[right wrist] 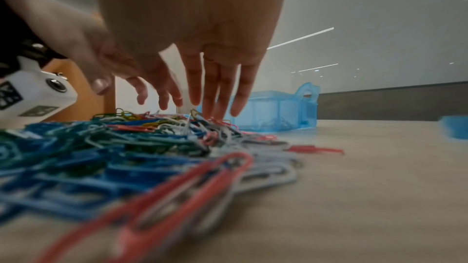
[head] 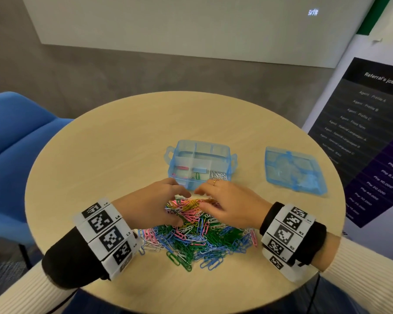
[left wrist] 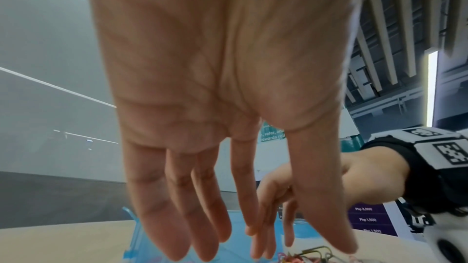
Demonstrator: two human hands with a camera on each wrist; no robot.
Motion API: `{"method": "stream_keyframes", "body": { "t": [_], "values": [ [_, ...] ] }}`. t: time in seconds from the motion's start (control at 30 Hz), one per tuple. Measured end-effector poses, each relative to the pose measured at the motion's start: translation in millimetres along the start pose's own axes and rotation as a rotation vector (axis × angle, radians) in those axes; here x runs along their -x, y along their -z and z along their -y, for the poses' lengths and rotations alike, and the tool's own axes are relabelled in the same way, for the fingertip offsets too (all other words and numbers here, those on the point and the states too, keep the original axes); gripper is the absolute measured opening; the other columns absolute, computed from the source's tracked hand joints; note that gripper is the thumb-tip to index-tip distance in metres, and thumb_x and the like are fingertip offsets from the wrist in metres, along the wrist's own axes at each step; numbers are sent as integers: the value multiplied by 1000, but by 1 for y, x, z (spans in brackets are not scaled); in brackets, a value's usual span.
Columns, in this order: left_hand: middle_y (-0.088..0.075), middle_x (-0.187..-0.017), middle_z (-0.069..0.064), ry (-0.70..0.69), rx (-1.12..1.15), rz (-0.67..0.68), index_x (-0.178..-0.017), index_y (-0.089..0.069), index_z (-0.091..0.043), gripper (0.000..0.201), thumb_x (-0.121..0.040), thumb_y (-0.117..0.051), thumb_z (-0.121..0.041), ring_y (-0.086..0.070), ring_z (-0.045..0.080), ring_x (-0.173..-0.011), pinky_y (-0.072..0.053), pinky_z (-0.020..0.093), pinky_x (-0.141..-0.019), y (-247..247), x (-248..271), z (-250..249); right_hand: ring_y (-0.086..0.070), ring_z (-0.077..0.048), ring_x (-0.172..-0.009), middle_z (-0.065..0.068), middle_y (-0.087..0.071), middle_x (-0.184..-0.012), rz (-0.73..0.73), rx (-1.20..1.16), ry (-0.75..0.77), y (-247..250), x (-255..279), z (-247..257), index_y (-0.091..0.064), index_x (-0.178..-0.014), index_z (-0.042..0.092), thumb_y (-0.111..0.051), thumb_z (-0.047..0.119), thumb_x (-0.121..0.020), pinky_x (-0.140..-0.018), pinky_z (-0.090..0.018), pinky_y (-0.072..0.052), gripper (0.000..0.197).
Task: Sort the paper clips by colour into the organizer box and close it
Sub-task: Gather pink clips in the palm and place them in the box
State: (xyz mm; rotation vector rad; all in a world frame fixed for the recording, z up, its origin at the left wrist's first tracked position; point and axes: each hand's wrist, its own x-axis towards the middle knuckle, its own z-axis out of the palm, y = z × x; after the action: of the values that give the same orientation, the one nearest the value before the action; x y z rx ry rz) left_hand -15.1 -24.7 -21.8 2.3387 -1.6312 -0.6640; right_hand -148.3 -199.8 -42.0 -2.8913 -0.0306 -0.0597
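Observation:
A mixed pile of coloured paper clips (head: 197, 232) lies on the round table, close to me. Behind it stands the open blue organizer box (head: 200, 155); pink clips (head: 182, 168), green clips (head: 197, 176) and white clips (head: 220, 176) sit in its three front compartments. My left hand (head: 166, 200) and right hand (head: 218, 200) hover over the pile's far end, fingertips nearly meeting. In the left wrist view the left hand (left wrist: 192, 197) has straight fingers pointing down. The right hand (right wrist: 217, 87) reaches its straight fingers onto the clips (right wrist: 126, 137). Neither hand visibly holds a clip.
The box's blue lid (head: 295, 171) lies apart on the table's right side. A blue chair (head: 16, 143) stands left of the table (head: 123, 137). A dark poster (head: 372, 137) leans at the right. One red clip (right wrist: 314, 149) lies off the pile.

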Motion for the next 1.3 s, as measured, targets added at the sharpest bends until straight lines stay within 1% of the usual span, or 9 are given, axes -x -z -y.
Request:
{"method": "stream_keyframes", "body": {
  "t": [0.1,0.23,0.37,0.63,0.83,1.0,1.07,1.2,1.3],
  "values": [
    [-39,-136,-8,14,-17,2,-139,-44,-28,63,-84,-72,-39,-47,10,-118,-39,27,-100,1,1,0,-50,-10,-118,4,-56,-129,81,-144,3,-4,2,-3,-46,-137,21,-56,45,-94,-98,-32,-44,50],
    [-40,-131,-9,16,-31,4,-133,-49,-29,55,-84,-71,-40,-47,9,-117,-38,27,-101,1,2,-1,-46,-12,-122,1,-53,-131,103,-141,-20,-7,2,-10,-43,-141,18,-63,31,-90,-103,-31,-41,56],
    [-42,-130,-9,8,-10,3,-130,-51,-31,52,-84,-72,-39,-47,10,-118,-39,30,-102,-2,0,1,-51,-13,-115,1,-57,-124,100,-141,-51,-7,0,-12,-54,-134,17,-64,26,-91,-99,-28,-41,45],
    [-44,-128,-11,-34,14,-70,-131,-50,-30,50,-87,-66,-45,-49,6,-111,-42,26,-97,-6,-2,5,-58,-6,-86,1,-71,-100,-20,-147,-64,-8,-4,-14,-72,-106,15,-69,23,-90,-77,-18,-41,19],
    [-40,-138,-10,-86,38,-194,-131,-48,-25,43,-92,-59,-41,-39,3,-125,-31,22,-108,8,-6,13,-62,-10,-91,1,-71,-103,-30,-162,-61,-5,-3,-10,-72,-109,14,-67,24,-91,-80,-19,-45,21],
    [-18,-158,-5,1,-106,53,-153,-16,-23,66,-98,-50,-39,-20,11,-143,-19,25,-113,24,-16,11,-59,-8,-86,1,-71,-100,-77,-155,-51,-5,-5,-11,-72,-107,15,-66,27,-92,-74,-17,-40,20],
    [-20,-157,-3,1,-162,82,-153,-16,-21,68,-98,-49,-42,-20,12,-143,-18,25,-114,21,-17,13,-58,-6,-85,1,-70,-100,-113,-168,-46,-3,-4,-11,-71,-107,14,-66,26,-92,-74,-14,-40,20],
    [-24,-154,-8,-3,-131,60,-152,-21,-24,65,-97,-46,-49,-23,8,-140,-19,23,-113,15,-7,17,-59,-7,-85,1,-69,-96,-165,-219,-8,-1,-3,-9,-71,-104,14,-64,27,-94,-77,-22,-48,17],
    [-23,-153,-11,-8,-112,52,-151,-22,-25,64,-97,-44,-51,-20,4,-140,-16,18,-111,11,4,13,-54,-1,-81,3,-67,-93,-217,-266,31,0,-3,-9,-71,-103,13,-64,25,-94,-76,-13,-43,16]
  ]
}}
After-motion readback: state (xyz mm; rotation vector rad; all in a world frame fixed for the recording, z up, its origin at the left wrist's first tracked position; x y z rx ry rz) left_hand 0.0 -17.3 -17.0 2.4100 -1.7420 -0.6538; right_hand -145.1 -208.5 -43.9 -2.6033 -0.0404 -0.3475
